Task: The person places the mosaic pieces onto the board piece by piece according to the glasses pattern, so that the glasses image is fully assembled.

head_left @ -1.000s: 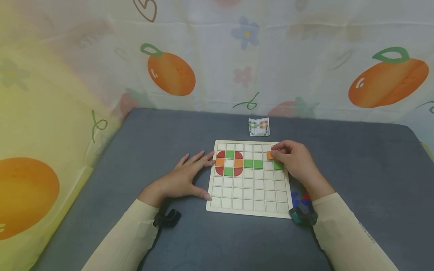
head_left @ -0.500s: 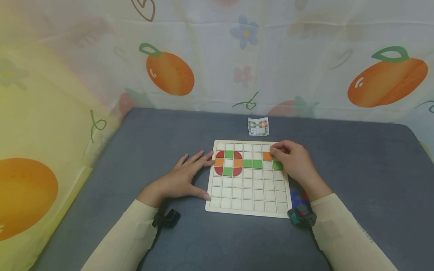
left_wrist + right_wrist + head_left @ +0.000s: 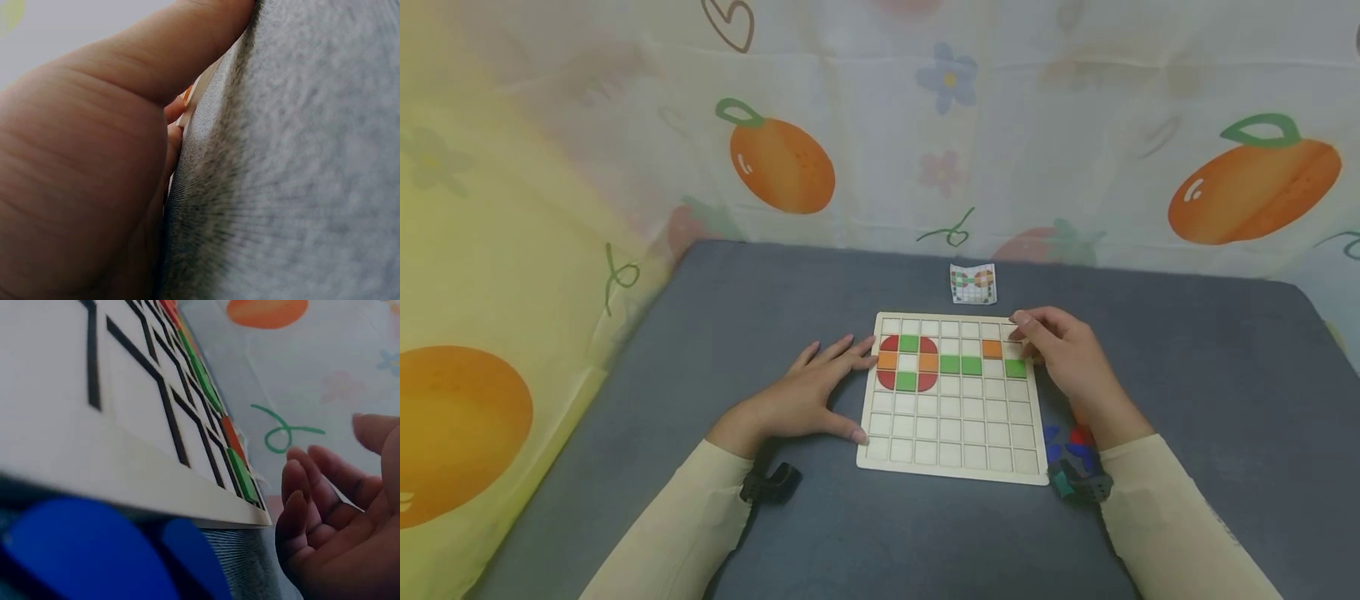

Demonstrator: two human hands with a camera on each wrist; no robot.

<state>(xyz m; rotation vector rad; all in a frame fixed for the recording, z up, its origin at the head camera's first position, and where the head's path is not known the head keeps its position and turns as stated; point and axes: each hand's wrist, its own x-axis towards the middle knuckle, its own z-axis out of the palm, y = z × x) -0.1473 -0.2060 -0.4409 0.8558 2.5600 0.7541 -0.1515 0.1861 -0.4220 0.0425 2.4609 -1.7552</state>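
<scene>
A pale wooden grid board [image 3: 951, 429] lies flat on the table. My left hand [image 3: 801, 402] rests with spread, straight fingers along its left edge, thumb at the lower left corner. Over the upper right corner is my right hand [image 3: 1070, 358], fingers loosely bent and thumb apart, with nothing between them in the right wrist view. Just left of it an orange square tile [image 3: 992, 349] sits in a cell, diagonally above a green tile [image 3: 1016, 368]. On the board's left side, red rounded corner tiles [image 3: 887, 380] with green and orange squares form a ring. Two green tiles [image 3: 960, 365] extend from it.
A small printed pattern card [image 3: 973, 284] lies behind the board. Blue pieces [image 3: 94, 550] and a red piece [image 3: 1081, 437] lie by the board's right edge, partly covered by the right wrist. A fruit-print cloth [image 3: 880, 150] hangs behind the grey table [image 3: 910, 533].
My right hand has let go of the orange tile, which now lies in its cell, and has drawn back slightly to the right. The left hand stays in place.
</scene>
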